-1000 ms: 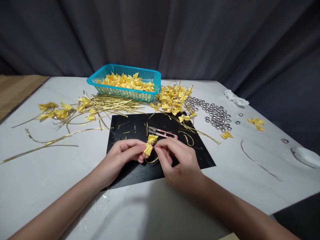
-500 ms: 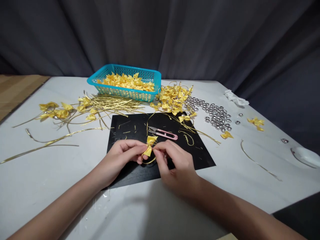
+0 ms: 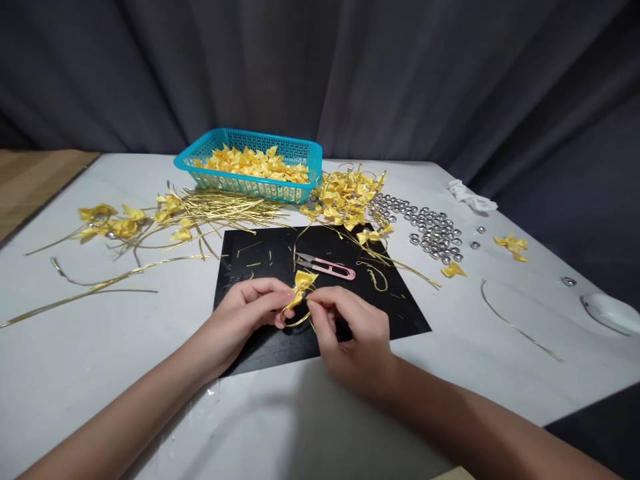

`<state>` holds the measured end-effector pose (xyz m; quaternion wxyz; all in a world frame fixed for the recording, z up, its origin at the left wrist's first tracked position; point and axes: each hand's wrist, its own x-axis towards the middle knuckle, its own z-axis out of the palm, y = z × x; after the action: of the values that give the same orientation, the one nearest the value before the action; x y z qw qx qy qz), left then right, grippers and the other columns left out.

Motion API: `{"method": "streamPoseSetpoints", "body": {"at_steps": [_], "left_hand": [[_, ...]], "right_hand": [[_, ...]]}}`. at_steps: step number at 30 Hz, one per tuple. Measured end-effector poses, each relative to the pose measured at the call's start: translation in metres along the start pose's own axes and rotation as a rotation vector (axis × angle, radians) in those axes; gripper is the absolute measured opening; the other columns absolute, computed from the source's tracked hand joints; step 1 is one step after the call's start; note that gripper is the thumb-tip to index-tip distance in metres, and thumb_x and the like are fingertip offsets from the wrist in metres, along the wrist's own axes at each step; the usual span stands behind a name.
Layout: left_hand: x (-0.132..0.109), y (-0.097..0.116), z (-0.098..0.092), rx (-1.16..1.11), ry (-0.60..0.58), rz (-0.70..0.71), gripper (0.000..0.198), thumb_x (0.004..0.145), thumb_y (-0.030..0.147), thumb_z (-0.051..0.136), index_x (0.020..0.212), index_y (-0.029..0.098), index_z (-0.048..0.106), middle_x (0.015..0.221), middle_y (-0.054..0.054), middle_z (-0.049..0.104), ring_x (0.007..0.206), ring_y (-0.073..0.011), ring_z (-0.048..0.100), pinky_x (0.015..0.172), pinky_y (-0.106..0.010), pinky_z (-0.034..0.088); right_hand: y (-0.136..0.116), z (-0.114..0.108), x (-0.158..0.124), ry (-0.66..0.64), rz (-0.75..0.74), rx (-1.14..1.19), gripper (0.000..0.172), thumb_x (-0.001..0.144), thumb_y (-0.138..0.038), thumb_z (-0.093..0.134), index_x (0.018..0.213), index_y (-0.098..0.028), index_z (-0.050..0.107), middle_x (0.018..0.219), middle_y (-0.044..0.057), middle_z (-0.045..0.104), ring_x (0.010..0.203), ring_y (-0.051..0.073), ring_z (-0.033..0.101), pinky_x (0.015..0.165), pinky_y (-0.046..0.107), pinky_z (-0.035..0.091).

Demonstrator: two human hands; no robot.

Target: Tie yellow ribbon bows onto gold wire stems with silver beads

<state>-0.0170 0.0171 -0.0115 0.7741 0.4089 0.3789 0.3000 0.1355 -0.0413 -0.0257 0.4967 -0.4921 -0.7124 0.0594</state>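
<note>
Over the black mat [image 3: 270,357], my left hand [image 3: 250,310] pinches a yellow ribbon bow [image 3: 303,283] between thumb and fingers. A gold cord [image 3: 299,323] loops below the bow. My right hand [image 3: 353,327] is closed at the bow's right side, thumb and forefinger pinched on the gold cord by its middle. A small shiny bead seems to sit at the bow's centre, partly hidden by the fingertips. Just beyond the hands, pink-handled thread snips [image 3: 327,267] lie on the mat among cord scraps.
A blue basket [image 3: 245,179] of yellow bows stands at the back. Gold cords [image 3: 230,208] lie before it. Finished-looking corded bows [image 3: 347,193] and silver beads [image 3: 435,230] are piled to its right. A white dish [image 3: 613,313] sits at the far right.
The bow has tilted slightly between my fingers, and its centre shows more. My right fingertips have shifted a little. Everything else stays in place.
</note>
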Motion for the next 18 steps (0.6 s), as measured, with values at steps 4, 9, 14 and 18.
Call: {"method": "streamPoseSetpoints", "body": {"at_steps": [4,9,14,18], "left_hand": [[-0.0005,-0.0013,0.0010,-0.003,0.007,0.011,0.014,0.068,0.026,0.077,0.060,0.017,0.072,0.053,0.004,0.064,0.051,-0.0030,0.053,0.050,-0.009,0.040],[-0.0006,-0.0031,-0.0007,0.014,0.014,0.035,0.014,0.069,0.026,0.077,0.059,0.017,0.071,0.054,0.004,0.065,0.053,-0.0038,0.055,0.052,-0.010,0.042],[-0.0005,-0.0037,-0.0015,0.055,0.013,0.052,0.012,0.070,0.025,0.075,0.062,0.017,0.073,0.057,0.003,0.066,0.054,-0.0047,0.054,0.054,-0.011,0.042],[-0.0009,-0.0035,-0.0021,0.061,0.018,0.057,0.011,0.069,0.022,0.074,0.059,0.017,0.072,0.053,0.004,0.063,0.053,-0.0047,0.053,0.052,-0.012,0.042]], "right_hand": [[0.0003,0.0001,-0.0003,-0.008,-0.027,-0.013,0.015,0.083,-0.004,0.050,0.085,-0.017,0.057,0.070,-0.002,0.062,0.049,0.006,0.048,0.051,0.018,0.042],[0.0018,-0.0020,0.0021,-0.041,-0.036,-0.022,0.015,0.084,-0.006,0.049,0.082,-0.017,0.059,0.069,0.000,0.063,0.055,0.009,0.055,0.054,0.020,0.045],[0.0031,-0.0014,0.0025,-0.011,-0.061,-0.001,0.016,0.081,-0.002,0.053,0.084,-0.017,0.058,0.073,-0.001,0.065,0.057,0.007,0.056,0.055,0.017,0.045],[0.0024,-0.0002,0.0000,-0.010,-0.055,-0.019,0.017,0.080,-0.003,0.053,0.085,-0.018,0.058,0.072,-0.002,0.065,0.052,0.007,0.052,0.051,0.018,0.043]]}}
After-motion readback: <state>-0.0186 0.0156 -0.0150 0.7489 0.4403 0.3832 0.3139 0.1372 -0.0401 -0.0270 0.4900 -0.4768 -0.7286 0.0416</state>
